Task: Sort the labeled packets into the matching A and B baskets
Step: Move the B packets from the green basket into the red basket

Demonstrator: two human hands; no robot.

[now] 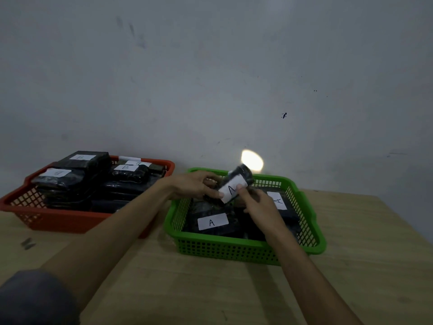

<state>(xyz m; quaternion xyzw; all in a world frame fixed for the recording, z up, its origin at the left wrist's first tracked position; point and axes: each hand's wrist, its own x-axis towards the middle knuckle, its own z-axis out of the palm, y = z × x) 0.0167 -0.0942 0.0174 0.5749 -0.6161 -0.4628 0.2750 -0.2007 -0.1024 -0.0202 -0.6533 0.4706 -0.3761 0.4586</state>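
Left hand (194, 184) and right hand (256, 205) together gripping a black packet (236, 184) labelled A, held tilted above the green basket (234, 248), A-labelled packets (210, 222) just below the grip, red basket (58, 219) of B packets (79, 160) well apart beyond the left hand, on a wooden table (210, 289)

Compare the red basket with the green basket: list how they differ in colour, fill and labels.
The red basket sits to the left, the green basket to the right. The red basket is heaped with packets rising above its rim; the green basket's packets lie lower inside. Labels in the red one read B, those in the green read A. Both hands, left hand and right hand, hold a packet over the green basket only. Both are mesh-walled plastic baskets on the wooden table.
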